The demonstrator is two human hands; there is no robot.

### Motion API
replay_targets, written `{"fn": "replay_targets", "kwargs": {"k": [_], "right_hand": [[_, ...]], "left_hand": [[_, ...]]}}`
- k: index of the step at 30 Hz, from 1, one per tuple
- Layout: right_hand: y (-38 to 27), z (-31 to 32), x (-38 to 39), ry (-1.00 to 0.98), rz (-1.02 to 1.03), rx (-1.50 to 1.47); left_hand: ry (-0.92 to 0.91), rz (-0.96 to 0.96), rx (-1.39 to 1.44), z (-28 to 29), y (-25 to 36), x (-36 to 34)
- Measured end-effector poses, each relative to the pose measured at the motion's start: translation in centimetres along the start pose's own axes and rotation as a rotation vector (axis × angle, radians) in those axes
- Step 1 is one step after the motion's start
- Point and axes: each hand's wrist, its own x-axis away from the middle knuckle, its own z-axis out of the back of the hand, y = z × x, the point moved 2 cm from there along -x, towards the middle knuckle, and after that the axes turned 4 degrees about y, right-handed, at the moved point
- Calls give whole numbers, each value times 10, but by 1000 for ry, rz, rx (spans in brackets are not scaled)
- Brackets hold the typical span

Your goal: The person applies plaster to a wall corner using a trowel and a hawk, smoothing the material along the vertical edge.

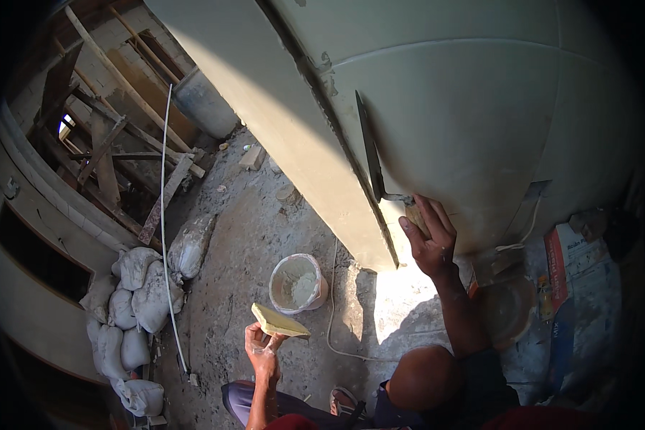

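Note:
My left hand [263, 352] is closed round the underside of a flat, pale-yellow slab [278, 322], tilted beside a bucket. Pale smears mark its fingers. In my right hand [435, 240] is a trowel [369, 147] with a long, dark, pointed blade, its handle mostly hidden by the fingers. The blade stands nearly upright along the tiled wall [466, 122], close to the dark, rough joint [330, 118] at the edge of a pale panel [265, 93]. Below the panel, a pale bucket [324, 294] holds wet, greyish paste [304, 287].
Filled white sacks [154, 301] are stacked at left, near a thin white pipe [166, 215]. A wooden frame [104, 158] and a blue-grey drum [204, 100] stand behind. A cable [331, 315] crosses the dusty floor. A red-and-white bag [580, 265] lies right.

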Motion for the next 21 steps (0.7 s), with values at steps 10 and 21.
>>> {"fn": "replay_targets", "kwargs": {"k": [10, 21], "right_hand": [[-25, -26, 7, -77, 23, -25], [9, 17, -20, -194, -13, -70]], "left_hand": [[-12, 20, 8, -3, -4, 5], [-30, 45, 5, 0, -11, 4]]}}
